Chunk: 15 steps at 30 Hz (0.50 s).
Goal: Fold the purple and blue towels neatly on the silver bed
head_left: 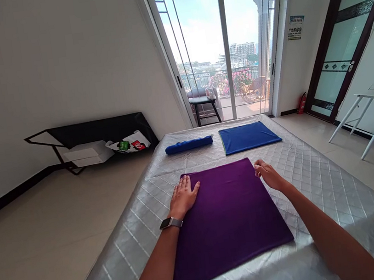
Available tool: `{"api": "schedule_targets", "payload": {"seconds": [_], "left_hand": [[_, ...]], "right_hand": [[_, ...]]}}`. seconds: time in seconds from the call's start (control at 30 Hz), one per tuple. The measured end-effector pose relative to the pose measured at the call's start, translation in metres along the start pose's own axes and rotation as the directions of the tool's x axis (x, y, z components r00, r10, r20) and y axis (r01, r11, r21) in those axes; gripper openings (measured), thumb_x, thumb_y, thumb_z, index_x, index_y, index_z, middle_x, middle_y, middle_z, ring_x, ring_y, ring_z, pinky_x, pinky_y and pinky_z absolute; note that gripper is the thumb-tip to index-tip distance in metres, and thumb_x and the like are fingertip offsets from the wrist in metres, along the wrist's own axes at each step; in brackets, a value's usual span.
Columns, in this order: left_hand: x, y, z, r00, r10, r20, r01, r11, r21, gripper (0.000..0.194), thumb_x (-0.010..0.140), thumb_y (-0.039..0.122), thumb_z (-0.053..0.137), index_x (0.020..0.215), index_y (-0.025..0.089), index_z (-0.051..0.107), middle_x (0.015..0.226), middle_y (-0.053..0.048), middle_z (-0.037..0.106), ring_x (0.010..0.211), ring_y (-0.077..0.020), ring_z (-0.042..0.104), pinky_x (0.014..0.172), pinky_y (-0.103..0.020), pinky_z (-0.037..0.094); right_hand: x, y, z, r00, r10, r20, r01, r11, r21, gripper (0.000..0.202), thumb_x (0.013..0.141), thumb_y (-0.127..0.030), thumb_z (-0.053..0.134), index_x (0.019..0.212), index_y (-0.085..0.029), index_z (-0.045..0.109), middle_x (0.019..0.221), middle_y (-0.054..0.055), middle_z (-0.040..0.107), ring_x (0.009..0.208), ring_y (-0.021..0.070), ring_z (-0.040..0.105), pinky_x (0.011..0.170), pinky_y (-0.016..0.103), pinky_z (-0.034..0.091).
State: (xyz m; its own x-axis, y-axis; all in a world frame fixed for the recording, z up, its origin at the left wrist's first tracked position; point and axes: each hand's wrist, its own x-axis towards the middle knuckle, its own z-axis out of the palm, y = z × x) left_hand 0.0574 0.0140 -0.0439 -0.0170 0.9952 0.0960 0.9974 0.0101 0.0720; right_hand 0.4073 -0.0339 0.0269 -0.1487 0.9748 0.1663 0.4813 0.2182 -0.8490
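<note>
A folded purple cloth (231, 217) lies flat on the silver quilted bed cover (322, 190). On its far left corner, my left hand (184, 197) presses flat, fingers stretched and thumb out, a watch on the wrist. At the far right edge of the cloth, my right hand (267, 174) is closed in a pinch, its fingertips at the cloth's edge. Beyond the purple cloth, a flat folded blue cloth (250, 137) lies to the right. A rolled blue cloth (189, 145) is to the left.
Left of the bed, a black-framed piece (102, 129) stands against the wall with white boxes (88, 154) and a printed bag (128, 143). A white table (372, 97) is at the right. Sliding glass doors (227, 60) and a black stool (202, 103) are ahead.
</note>
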Motion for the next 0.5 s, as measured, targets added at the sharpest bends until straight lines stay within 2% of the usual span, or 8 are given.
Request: {"api": "schedule_targets", "payload": {"seconds": [0.17, 0.27, 0.33, 0.43, 0.47, 0.5], "left_hand": [[-0.001, 0.002, -0.002, 1.0, -0.009, 0.0, 0.009, 1.0, 0.003, 0.074, 0.1, 0.051, 0.024, 0.153, 0.001, 0.031, 0.163, -0.018, 0.028, 0.151, -0.0269, 0.025, 0.122, -0.04, 0.025], [-0.001, 0.002, -0.003, 1.0, -0.003, -0.005, 0.003, 1.0, 0.007, 0.072, 0.1, 0.051, 0.026, 0.153, 0.002, 0.033, 0.162, -0.018, 0.03, 0.151, -0.0269, 0.026, 0.121, -0.039, 0.027], [-0.002, 0.003, -0.003, 1.0, -0.006, -0.002, 0.006, 1.0, 0.006, 0.072, 0.1, 0.051, 0.026, 0.153, 0.003, 0.034, 0.162, -0.018, 0.03, 0.151, -0.0263, 0.026, 0.121, -0.038, 0.027], [-0.002, 0.004, -0.004, 1.0, -0.015, 0.004, 0.015, 1.0, 0.001, 0.072, 0.1, 0.051, 0.026, 0.153, 0.003, 0.033, 0.163, -0.017, 0.029, 0.151, -0.0258, 0.026, 0.122, -0.038, 0.026], [-0.002, 0.004, -0.005, 1.0, -0.014, 0.006, 0.014, 1.0, -0.001, 0.072, 0.1, 0.051, 0.026, 0.153, 0.003, 0.033, 0.163, -0.017, 0.029, 0.151, -0.026, 0.026, 0.122, -0.039, 0.025], [-0.002, 0.005, -0.005, 1.0, -0.012, 0.005, 0.012, 1.0, -0.003, 0.072, 0.1, 0.051, 0.026, 0.153, 0.003, 0.033, 0.163, -0.017, 0.029, 0.151, -0.0263, 0.027, 0.122, -0.039, 0.025]], "right_hand": [[0.001, -0.008, -0.012, 0.992, -0.038, -0.124, 0.064, 0.974, 0.219, 0.025, 0.091, -0.042, 0.037, 0.072, -0.026, 0.041, 0.068, -0.004, 0.049, 0.068, 0.0149, 0.052, 0.075, 0.031, 0.047], [-0.004, -0.008, -0.033, 0.97, -0.022, -0.242, 0.106, 0.934, 0.34, 0.037, 0.09, -0.053, 0.045, 0.067, -0.025, 0.038, 0.067, -0.005, 0.044, 0.065, 0.0138, 0.05, 0.072, 0.031, 0.048], [-0.013, 0.0, -0.06, 0.951, 0.003, -0.31, 0.114, 0.926, 0.361, 0.045, 0.086, -0.063, 0.053, 0.065, -0.025, 0.039, 0.066, -0.005, 0.043, 0.065, 0.0144, 0.052, 0.069, 0.032, 0.049], [-0.034, 0.024, -0.119, 0.906, 0.048, -0.421, 0.085, 0.953, 0.29, 0.056, 0.075, -0.077, 0.063, 0.066, -0.025, 0.045, 0.062, -0.006, 0.044, 0.065, 0.0159, 0.055, 0.066, 0.033, 0.052], [-0.041, 0.031, -0.141, 0.869, 0.07, -0.49, 0.066, 0.965, 0.255, 0.059, 0.071, -0.08, 0.065, 0.067, -0.024, 0.048, 0.063, -0.006, 0.046, 0.065, 0.0161, 0.056, 0.065, 0.034, 0.053], [-0.048, 0.038, -0.162, 0.795, 0.092, -0.599, 0.052, 0.975, 0.218, 0.059, 0.068, -0.08, 0.069, 0.07, -0.024, 0.051, 0.064, -0.005, 0.05, 0.064, 0.0162, 0.057, 0.062, 0.034, 0.053]]}}
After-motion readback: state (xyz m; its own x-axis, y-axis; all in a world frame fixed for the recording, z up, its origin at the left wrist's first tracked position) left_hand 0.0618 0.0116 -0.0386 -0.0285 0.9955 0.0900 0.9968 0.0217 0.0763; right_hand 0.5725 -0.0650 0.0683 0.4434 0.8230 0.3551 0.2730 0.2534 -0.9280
